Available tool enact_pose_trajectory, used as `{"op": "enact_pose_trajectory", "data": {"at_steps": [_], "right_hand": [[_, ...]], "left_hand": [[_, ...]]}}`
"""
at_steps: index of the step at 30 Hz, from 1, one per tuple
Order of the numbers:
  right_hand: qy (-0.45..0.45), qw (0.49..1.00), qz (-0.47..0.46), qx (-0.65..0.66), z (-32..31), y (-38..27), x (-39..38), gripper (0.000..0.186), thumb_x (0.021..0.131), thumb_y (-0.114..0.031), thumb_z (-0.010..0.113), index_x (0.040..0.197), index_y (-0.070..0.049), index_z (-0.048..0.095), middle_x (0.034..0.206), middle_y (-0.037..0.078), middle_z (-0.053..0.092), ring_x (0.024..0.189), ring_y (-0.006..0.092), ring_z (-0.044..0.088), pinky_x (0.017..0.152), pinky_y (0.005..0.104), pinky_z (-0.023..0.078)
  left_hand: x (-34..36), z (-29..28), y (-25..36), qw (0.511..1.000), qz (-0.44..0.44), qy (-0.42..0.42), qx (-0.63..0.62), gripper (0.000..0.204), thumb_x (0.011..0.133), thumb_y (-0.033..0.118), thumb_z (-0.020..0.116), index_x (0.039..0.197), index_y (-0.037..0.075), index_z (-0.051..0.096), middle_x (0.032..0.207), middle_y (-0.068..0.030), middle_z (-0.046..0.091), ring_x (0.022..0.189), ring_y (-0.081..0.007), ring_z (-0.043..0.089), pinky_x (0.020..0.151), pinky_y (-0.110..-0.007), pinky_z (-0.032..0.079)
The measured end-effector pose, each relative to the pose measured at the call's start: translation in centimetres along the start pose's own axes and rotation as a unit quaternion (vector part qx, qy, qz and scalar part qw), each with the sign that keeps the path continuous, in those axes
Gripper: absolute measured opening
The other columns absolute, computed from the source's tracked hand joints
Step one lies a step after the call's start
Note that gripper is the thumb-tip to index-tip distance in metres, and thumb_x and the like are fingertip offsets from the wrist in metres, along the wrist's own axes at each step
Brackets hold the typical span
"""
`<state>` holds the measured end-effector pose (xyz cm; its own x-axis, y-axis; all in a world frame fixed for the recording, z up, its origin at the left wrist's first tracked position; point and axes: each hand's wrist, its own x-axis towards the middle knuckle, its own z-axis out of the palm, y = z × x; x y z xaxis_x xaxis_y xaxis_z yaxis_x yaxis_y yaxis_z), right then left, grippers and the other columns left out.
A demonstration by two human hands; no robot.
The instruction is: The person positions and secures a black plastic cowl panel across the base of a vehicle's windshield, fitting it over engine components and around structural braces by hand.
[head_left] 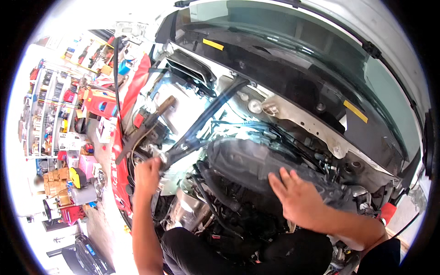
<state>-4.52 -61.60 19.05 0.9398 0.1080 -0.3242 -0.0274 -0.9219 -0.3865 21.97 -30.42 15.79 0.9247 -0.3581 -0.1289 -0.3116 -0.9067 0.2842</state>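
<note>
My left hand [147, 173] is at the left of the engine bay, fingers curled by a shiny part [159, 153]; motion blurs it and I cannot make out what they grip. Beside it run a black diagonal bar [192, 133] and a brownish flat bar [159, 110]. My right hand [293, 197] is open, its fingertips on a dark plastic engine cover [243, 162]. Black hoses [214, 192] and a metal cylindrical part [188, 207] lie between my hands.
The windscreen [298, 41], with yellow tape strips on the dark panel below it, spans the top. Red covering [123, 183] lines the left fender. Cluttered shelves [46, 105] and boxes [57, 183] stand beyond. My dark-clothed knees [288, 250] are in the bottom foreground.
</note>
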Motion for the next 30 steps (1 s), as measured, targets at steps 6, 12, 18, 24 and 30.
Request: {"op": "enact_pose_trajectory", "data": {"at_steps": [6, 12, 18, 24, 30], "right_hand": [[-0.068, 0.996, -0.017, 0.056, 0.8, -2.1, 1.7, 0.06, 0.09, -0.008, 0.052, 0.144, 0.004, 0.029, 0.134, 0.044, 0.037, 0.115, 0.0608, 0.048, 0.091, 0.0543, 0.05], [-0.063, 0.995, -0.023, 0.077, 1.7, -2.1, 2.3, 0.055, 0.092, -0.008, 0.049, 0.142, 0.006, 0.029, 0.132, 0.048, 0.035, 0.112, 0.0632, 0.048, 0.086, 0.0582, 0.051], [-0.035, 0.997, -0.005, 0.071, 1.8, -2.1, 2.2, 0.054, 0.093, -0.016, 0.052, 0.139, 0.006, 0.034, 0.133, 0.044, 0.038, 0.115, 0.0609, 0.048, 0.09, 0.0571, 0.05], [0.083, 0.95, -0.004, 0.3, 0.5, 2.3, -6.7, 0.064, 0.089, -0.028, 0.062, 0.14, 0.0, 0.037, 0.137, 0.023, 0.047, 0.126, 0.0363, 0.047, 0.108, 0.047, 0.036], [0.108, 0.938, 0.253, 0.213, 3.1, 3.2, -20.6, 0.102, 0.066, -0.017, 0.082, 0.147, -0.001, 0.022, 0.143, 0.023, 0.041, 0.128, 0.0389, 0.047, 0.107, 0.0446, 0.037]], "left_hand": [[1.3, 1.8, -6.0, 0.999, -0.036, 0.004, -0.034, 0.065, 0.1, 0.049, 0.037, 0.074, -0.005, 0.063, 0.064, -0.0268, 0.054, 0.063, -0.0422, 0.055, 0.061, -0.047, 0.04], [1.7, 2.7, -4.7, 0.993, 0.044, 0.046, -0.103, 0.038, 0.1, 0.025, 0.042, 0.108, -0.003, 0.066, 0.097, -0.0189, 0.068, 0.088, -0.031, 0.065, 0.081, -0.038, 0.047], [-3.0, 0.6, 13.6, 0.859, 0.462, -0.145, 0.166, 0.099, 0.06, 0.045, 0.079, 0.14, 0.001, 0.041, 0.145, -0.0198, 0.042, 0.138, -0.0369, 0.034, 0.115, -0.053, 0.02], [-2.5, 4.7, 14.6, 0.803, 0.466, -0.274, 0.248, 0.055, 0.085, 0.013, 0.051, 0.138, 0.0, 0.043, 0.143, -0.0219, 0.044, 0.132, -0.0323, 0.044, 0.112, -0.04, 0.033], [-0.6, 2.2, 18.8, 0.795, 0.435, -0.324, 0.27, 0.084, 0.064, 0.002, 0.075, 0.14, 0.004, 0.041, 0.144, -0.0184, 0.045, 0.125, -0.0308, 0.051, 0.102, -0.039, 0.043]]}}
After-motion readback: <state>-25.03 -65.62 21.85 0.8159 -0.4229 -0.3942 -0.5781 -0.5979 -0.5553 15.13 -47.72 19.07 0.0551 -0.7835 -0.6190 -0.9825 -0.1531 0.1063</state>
